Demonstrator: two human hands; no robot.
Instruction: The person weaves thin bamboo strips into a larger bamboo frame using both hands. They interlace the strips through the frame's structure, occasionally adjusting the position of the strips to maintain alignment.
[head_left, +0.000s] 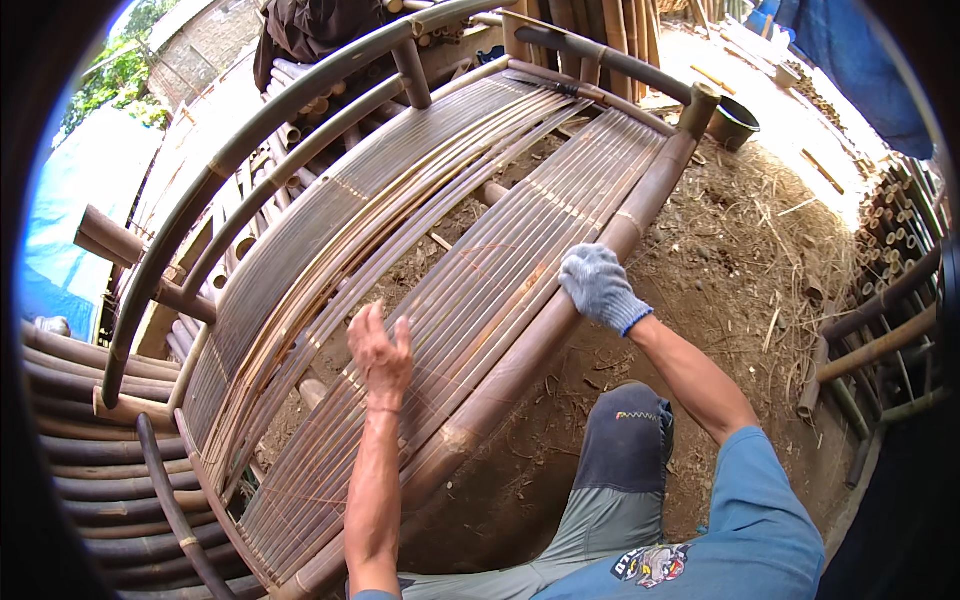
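Observation:
Before me lies a large bamboo bench frame, its seat made of long dark bamboo slats [490,300]. Over the slats in the middle hovers my bare left hand [382,352], fingers raised and apart, with nothing seen in it. In a grey knit glove with a blue cuff, my right hand [602,288] is curled over the thick front bamboo rail [622,232]. Between the near slats and a bundle of loose, bowed bamboo strips [345,265] runs a gap with the ground showing through. Thin reddish wire [475,375] loops loosely over the near slats.
A curved bamboo backrest [225,150] rises along the far left side. Stacked bamboo poles [120,475] lie at lower left, and cut poles [890,225] are piled at right. A dark bucket [733,122] stands beyond the far corner, on dirt ground [720,260] strewn with shavings.

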